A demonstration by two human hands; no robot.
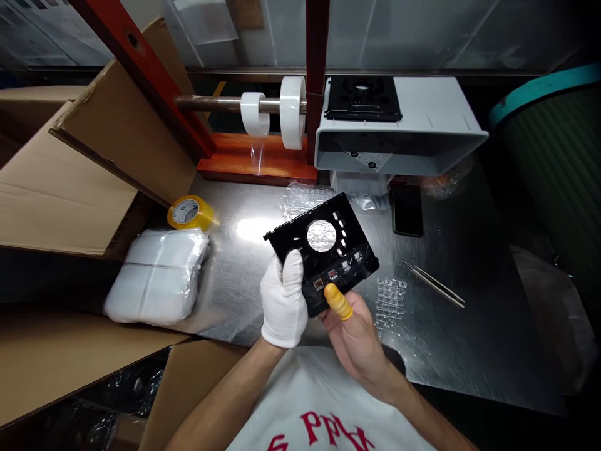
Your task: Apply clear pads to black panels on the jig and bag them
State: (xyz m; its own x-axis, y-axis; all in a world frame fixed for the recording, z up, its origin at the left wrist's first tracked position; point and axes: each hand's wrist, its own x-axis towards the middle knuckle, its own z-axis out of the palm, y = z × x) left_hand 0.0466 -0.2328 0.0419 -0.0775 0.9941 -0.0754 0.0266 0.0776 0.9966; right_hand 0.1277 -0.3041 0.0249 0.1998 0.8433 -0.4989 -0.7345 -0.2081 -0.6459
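Left hand (pixel 284 299): wears a white cotton glove, the fingers are closed around the left edge of the black plastic frame (pixel 323 254) and hold it firmly.

Right hand (pixel 359 344): bare and half open, with a yellow finger cot (pixel 338 300) on one finger, which touches the near edge of the frame. It looks like support, but from this view I cannot tell if it really grips.

Frame place: lifted in both hands above the middle of the steel table (pixel 451 351), tilted, close to the person.

Step in hand: the frame is held up for handling (a round foil-like window (pixel 322 235) and small square openings show on it).

Next move: any tool needs one hand freed first.

Right of the hands: a clear plastic strip (pixel 390 302), steel tweezers (pixel 432 283) and a phone (pixel 406 210).

Left of the hands: a yellow tape roll (pixel 190 213) and a white wrapped bundle (pixel 157 275).

Far: white film rolls (pixel 292 113) on a rod.
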